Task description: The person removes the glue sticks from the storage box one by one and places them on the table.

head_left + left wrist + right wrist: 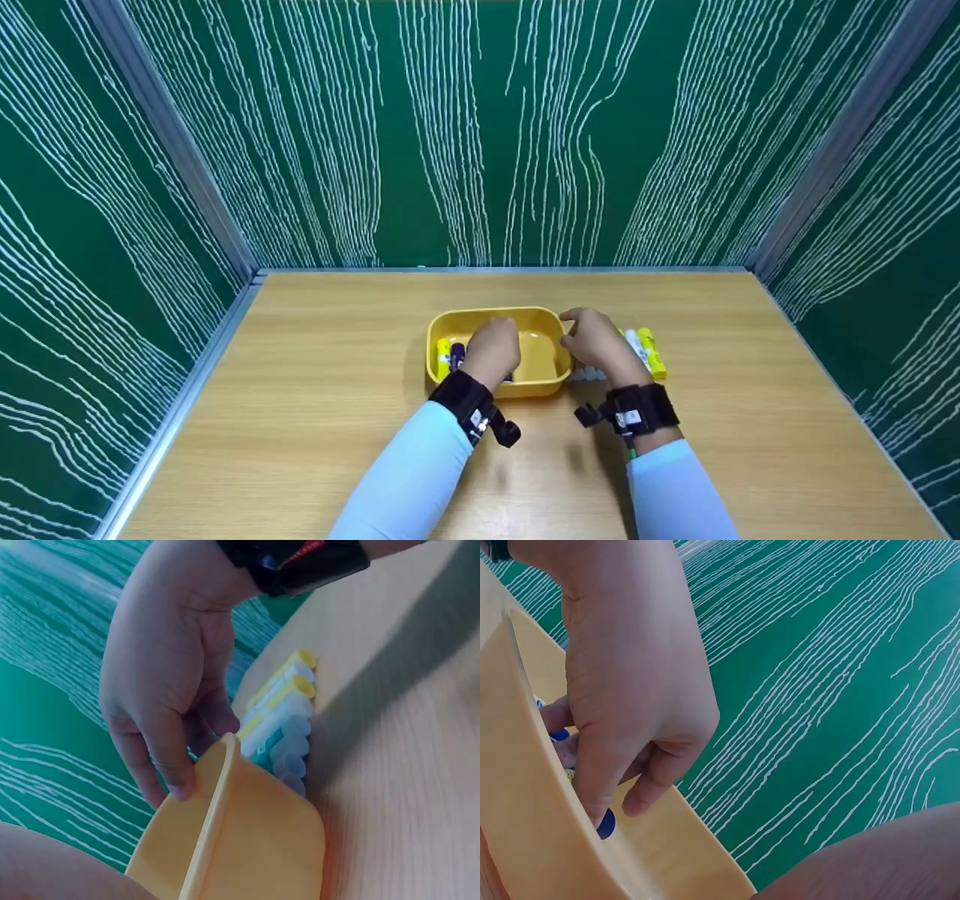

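My left hand [495,349] reaches down into a yellow plastic tray [544,388]. Its fingers pinch a small tube with a dark blue end [607,823], mostly hidden by the hand. To the left of that hand, a yellow tube [443,358] and a dark purple tube [457,355] lie in the tray. At the tray's right end is my right hand [598,343], holding the rim, with its thumb on the inner side in the left wrist view. Beside the tray under this hand lies a row of tubes, including a yellow one [652,352] and a white one [636,345].
The tray stands on a wooden table [337,360], toward its back. Several pale, see-through ends [294,742] and a teal piece [264,754] belong to the row. Green walls [420,150] with white wavy lines enclose the table's back and sides, framed by grey metal posts [176,135].
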{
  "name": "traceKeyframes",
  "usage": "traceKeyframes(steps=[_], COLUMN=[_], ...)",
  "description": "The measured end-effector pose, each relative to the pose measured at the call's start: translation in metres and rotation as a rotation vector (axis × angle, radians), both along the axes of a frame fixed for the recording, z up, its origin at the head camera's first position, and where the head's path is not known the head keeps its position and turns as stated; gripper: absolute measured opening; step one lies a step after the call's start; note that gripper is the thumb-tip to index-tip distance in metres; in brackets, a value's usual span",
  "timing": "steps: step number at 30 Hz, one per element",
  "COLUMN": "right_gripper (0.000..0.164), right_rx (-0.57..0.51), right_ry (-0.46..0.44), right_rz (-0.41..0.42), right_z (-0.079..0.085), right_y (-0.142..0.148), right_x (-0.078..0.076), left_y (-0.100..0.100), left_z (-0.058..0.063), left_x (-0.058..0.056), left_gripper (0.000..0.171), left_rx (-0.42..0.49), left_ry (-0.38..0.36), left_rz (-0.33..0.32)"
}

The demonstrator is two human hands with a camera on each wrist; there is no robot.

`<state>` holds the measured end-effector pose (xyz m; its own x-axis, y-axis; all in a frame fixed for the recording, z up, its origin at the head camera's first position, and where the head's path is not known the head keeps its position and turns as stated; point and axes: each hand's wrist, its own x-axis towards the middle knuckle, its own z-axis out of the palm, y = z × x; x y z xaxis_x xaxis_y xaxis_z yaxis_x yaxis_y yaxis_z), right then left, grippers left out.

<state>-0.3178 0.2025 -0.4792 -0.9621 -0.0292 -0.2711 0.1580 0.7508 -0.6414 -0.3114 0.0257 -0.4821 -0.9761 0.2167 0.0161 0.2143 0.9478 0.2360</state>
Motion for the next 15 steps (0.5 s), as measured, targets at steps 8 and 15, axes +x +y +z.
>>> traceKeyframes(steps=[8, 15], right_gripper=[0.049, 0.049], right_rx=[-0.020, -0.027], right_ry=[-0.035, -0.047], right_rz=[-0.020, -0.032], right_z=[0.001, 0.001], right_y=[0.000, -0.001], right_x=[0.001, 0.002], left_y=[0.010, 0.015], left_z=[-0.006, -0.010], left_x=[-0.003, -0.002], left_gripper=[0.012, 0.013], left_rx=[-0.019, -0.020], left_ry=[0.003, 0.000], left_rz=[-0.027, -0.029])
